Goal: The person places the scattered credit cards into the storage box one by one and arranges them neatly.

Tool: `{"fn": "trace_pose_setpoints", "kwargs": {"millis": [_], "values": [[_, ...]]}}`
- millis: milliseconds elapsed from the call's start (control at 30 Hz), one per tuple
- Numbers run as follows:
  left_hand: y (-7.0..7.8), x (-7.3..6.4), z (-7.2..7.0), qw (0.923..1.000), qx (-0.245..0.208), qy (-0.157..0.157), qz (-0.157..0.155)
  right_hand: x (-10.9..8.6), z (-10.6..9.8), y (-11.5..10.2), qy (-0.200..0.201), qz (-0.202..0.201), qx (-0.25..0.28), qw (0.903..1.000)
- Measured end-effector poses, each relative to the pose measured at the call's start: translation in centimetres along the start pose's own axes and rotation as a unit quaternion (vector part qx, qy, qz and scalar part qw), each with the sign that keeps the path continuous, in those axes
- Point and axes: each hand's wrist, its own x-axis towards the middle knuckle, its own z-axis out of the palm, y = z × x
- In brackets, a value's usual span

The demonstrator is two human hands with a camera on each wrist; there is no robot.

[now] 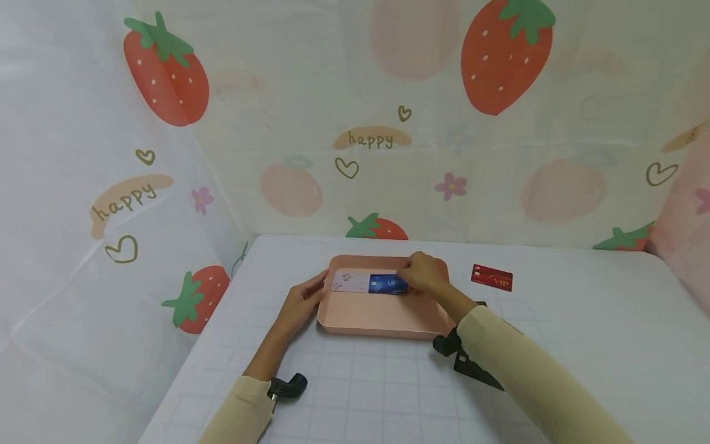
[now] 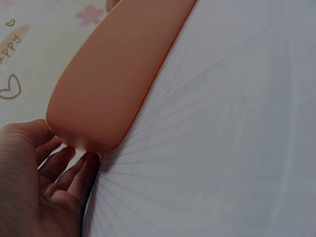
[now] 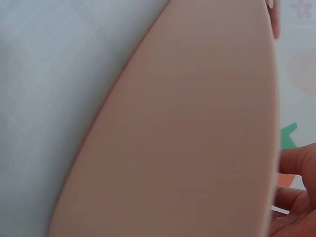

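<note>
A pink tray (image 1: 360, 317) rests on the table. My left hand (image 1: 299, 305) holds its left end, and in the left wrist view the thumb lies at the rim with the fingers against the outer wall. Inside the tray, a white card with a floral print (image 1: 349, 282) lies to the left of a blue VIP card (image 1: 385, 284), edge to edge in a row. My right hand (image 1: 426, 272) reaches over the tray with curled fingers and pinches the blue card near its right end, hiding that corner. The tray wall hides its fingertips in the right wrist view.
To the right of the tray lies a red VIP card (image 1: 492, 277). A dark card (image 1: 471, 369) sits partly under the right forearm, near the tray's front right corner. White cloth covers the table (image 1: 360, 394), and a strawberry-print curtain (image 1: 310, 80) hangs behind.
</note>
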Motion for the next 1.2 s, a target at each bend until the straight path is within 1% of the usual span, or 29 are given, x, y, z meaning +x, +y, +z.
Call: {"fn": "trace_pose_setpoints", "kwargs": {"millis": [167,267,467,567,733,867,933,1033,1200], "values": [[-2.7,0.9,0.2,0.9999,-0.011,0.011,-0.005,0.1,-0.1,0.2,-0.002,-0.005,0.006,1.0],[-2.7,0.9,0.2,0.9998,-0.011,0.013,-0.009,0.2,-0.1,0.3,-0.004,-0.006,0.008,0.9999],[-2.9,1.0,0.2,0.9998,-0.014,0.014,-0.006,0.2,-0.1,0.5,-0.004,-0.006,0.01,0.9999],[-3.0,1.0,0.2,0.9998,-0.015,0.012,-0.006,0.1,-0.2,0.5,0.011,-0.021,-0.002,0.9997],[-2.9,1.0,0.2,0.9998,-0.015,0.013,-0.006,-0.7,-0.6,0.0,0.041,-0.066,-0.022,0.9967],[-3.0,1.0,0.2,0.9998,-0.016,0.01,-0.003,-1.3,-0.9,-0.3,0.045,-0.084,0.002,0.9954],[-3.0,1.0,0.2,0.9998,-0.02,0.008,-0.002,-1.5,-1.1,-0.4,0.041,-0.087,0.026,0.995],[-3.1,1.1,0.2,0.9997,-0.023,0.007,-0.002,-1.9,-1.3,-0.6,0.036,-0.089,0.048,0.9942],[-2.9,1.2,0.2,0.9998,-0.021,0.007,-0.003,-2.8,-1.8,-1.0,0.032,-0.104,0.06,0.9923]]}}
